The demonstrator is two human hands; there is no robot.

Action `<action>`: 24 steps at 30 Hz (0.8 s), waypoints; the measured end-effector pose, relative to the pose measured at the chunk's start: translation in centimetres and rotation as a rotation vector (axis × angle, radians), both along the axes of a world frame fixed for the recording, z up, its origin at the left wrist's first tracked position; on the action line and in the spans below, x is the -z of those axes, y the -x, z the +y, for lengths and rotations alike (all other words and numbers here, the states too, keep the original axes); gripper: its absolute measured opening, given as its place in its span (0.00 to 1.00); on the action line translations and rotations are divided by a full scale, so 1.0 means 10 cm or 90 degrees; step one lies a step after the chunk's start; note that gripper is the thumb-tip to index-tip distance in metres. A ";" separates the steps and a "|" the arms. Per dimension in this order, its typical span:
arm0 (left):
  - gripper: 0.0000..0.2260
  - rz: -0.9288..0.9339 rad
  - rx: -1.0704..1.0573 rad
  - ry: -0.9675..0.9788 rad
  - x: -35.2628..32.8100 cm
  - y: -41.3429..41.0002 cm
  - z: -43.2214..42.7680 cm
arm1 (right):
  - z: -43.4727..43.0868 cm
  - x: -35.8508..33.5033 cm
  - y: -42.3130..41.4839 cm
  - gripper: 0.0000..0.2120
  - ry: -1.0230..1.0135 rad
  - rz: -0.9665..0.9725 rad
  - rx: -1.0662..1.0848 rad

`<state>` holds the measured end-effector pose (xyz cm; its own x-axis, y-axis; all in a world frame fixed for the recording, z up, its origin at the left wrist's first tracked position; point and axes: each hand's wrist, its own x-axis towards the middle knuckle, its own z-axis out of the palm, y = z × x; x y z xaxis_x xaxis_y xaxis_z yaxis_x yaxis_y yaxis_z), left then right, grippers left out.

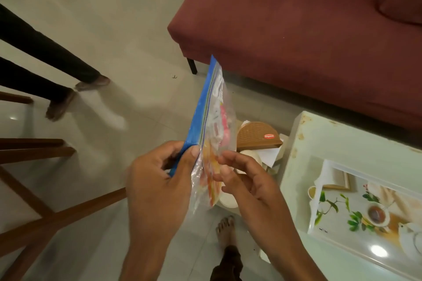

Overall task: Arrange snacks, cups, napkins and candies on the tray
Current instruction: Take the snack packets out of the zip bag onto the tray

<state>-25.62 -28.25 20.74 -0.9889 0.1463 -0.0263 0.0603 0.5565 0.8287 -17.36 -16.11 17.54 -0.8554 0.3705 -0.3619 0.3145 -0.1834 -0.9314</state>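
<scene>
I hold a clear plastic bag (213, 118) with a blue zip strip, edge-on in front of me, with pink, orange and white sweets inside. My left hand (159, 175) pinches the blue strip at the bag's lower end. My right hand (246, 180) touches the bag's clear side with spread fingers. The tray (365, 210), white-rimmed with a printed tea-and-leaves picture, lies on the pale table (342, 143) at the right, with nothing on it that I can see.
A brown woven napkin holder (255, 136), white paper and pale cups sit low beside the table's left end. A dark red sofa (296, 18) fills the top right. Wooden chair legs (45, 207) cross the lower left. Another person's legs stand at the far left.
</scene>
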 end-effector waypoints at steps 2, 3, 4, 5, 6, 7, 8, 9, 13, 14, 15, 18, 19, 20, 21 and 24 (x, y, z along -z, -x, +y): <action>0.02 -0.045 0.058 -0.098 -0.29 -0.21 0.03 | 0.07 -0.23 -0.18 0.14 0.009 0.044 0.029; 0.04 -0.060 0.086 -0.119 -0.39 -0.34 0.09 | 0.12 -0.34 -0.29 0.14 0.007 0.062 0.045; 0.06 -0.076 0.109 -0.135 -0.45 -0.49 0.16 | 0.18 -0.45 -0.43 0.14 0.005 0.073 0.059; 0.07 -0.093 0.125 -0.146 -0.49 -0.65 0.24 | 0.25 -0.55 -0.58 0.13 0.007 0.081 0.075; 0.06 -0.110 0.131 -0.157 -0.49 -0.79 0.32 | 0.33 -0.61 -0.71 0.14 0.017 0.084 0.089; 0.06 -0.124 0.134 -0.162 -0.48 -0.96 0.42 | 0.42 -0.67 -0.88 0.16 0.027 0.080 0.100; 0.07 -0.135 0.129 -0.166 -0.45 -1.12 0.53 | 0.51 -0.70 -1.04 0.17 0.035 0.073 0.110; 0.09 -0.149 0.126 -0.165 -0.41 -1.30 0.64 | 0.60 -0.71 -1.22 0.16 0.038 0.063 0.120; 0.09 -0.198 0.129 -0.144 -0.27 -1.92 1.05 | 0.94 -0.56 -1.81 0.15 0.032 -0.008 0.144; 0.09 -0.211 0.126 -0.137 -0.24 -2.11 1.19 | 1.04 -0.50 -2.01 0.15 0.036 -0.026 0.157; 0.08 -0.225 0.124 -0.132 -0.19 -2.31 1.32 | 1.15 -0.43 -2.20 0.15 0.037 -0.041 0.173; 0.02 -0.247 0.140 -0.117 0.00 -2.76 1.65 | 1.43 -0.23 -2.67 0.16 0.039 -0.090 0.216; 0.02 -0.243 0.158 -0.105 0.06 -2.89 1.76 | 1.53 -0.17 -2.81 0.16 0.037 -0.106 0.226; 0.04 -0.245 0.168 -0.088 0.11 -3.02 1.86 | 1.62 -0.12 -2.94 0.16 0.031 -0.122 0.237; 0.08 -0.244 0.170 -0.059 0.15 -3.12 1.92 | 1.69 -0.07 -3.03 0.17 0.022 -0.137 0.248; 0.17 -0.192 0.216 0.148 0.28 -3.42 2.12 | 1.89 0.05 -3.24 0.16 0.005 -0.173 0.291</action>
<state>8.60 -7.06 17.93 -0.8299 0.4149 -0.3731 0.0472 0.7185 0.6940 15.09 2.80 17.05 -0.4832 0.6797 -0.5519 0.4302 -0.3647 -0.8258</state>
